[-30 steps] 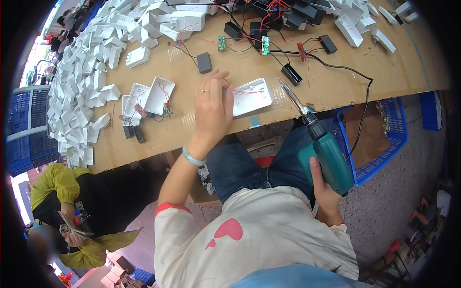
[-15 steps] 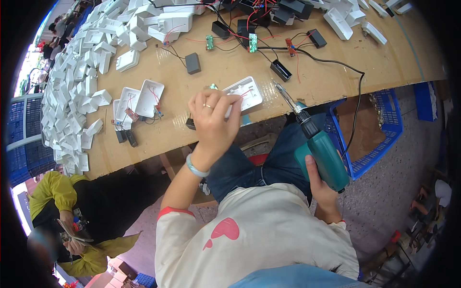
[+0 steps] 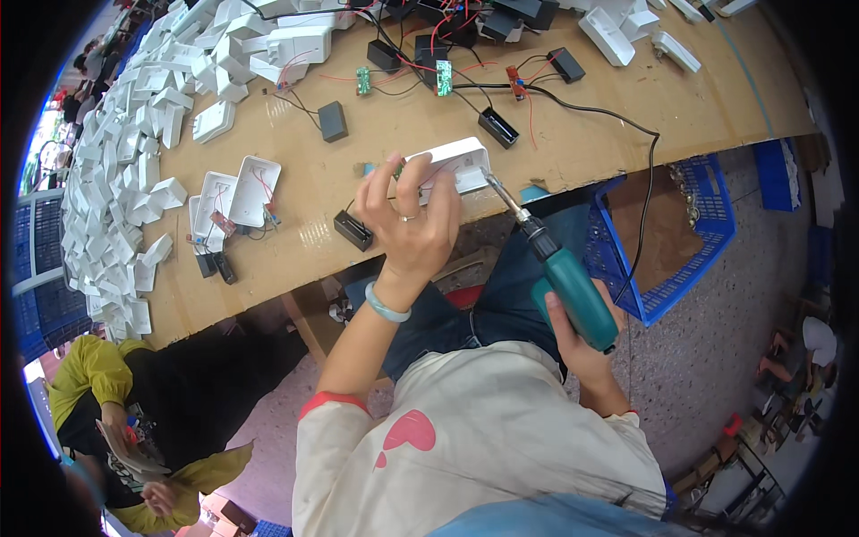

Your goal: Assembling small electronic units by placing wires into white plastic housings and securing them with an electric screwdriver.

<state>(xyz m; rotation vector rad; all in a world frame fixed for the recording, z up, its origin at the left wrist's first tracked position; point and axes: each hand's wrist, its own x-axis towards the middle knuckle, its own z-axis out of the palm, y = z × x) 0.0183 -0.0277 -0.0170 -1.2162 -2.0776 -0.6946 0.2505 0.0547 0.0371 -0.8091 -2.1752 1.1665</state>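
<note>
My left hand (image 3: 413,215) grips a white plastic casing (image 3: 471,163) by its left part, tilted up on edge at the table's front. Thin red wires show inside it; the fingers hide the rest. My right hand (image 3: 583,351) is wrapped round the grip of a green electric drill (image 3: 577,295) with a black chuck. The long metal bit (image 3: 506,195) points up and left, its tip at the casing's right end; I cannot tell whether they touch. A black battery box (image 3: 352,231) lies just left of my left wrist.
White casings (image 3: 134,170) are heaped along the left. Two open casings (image 3: 254,190) with wired boards lie nearer. Black boxes and circuit boards (image 3: 444,78) spread across the back. A black cord (image 3: 617,115) loops over the edge by a blue crate (image 3: 653,304). Another person (image 3: 112,385) sits at lower left.
The drill has moved up and left, bringing its bit to the casing. My left hand has tipped the casing up from lying flat, and its fingers have spread along it. The view has shifted slightly.
</note>
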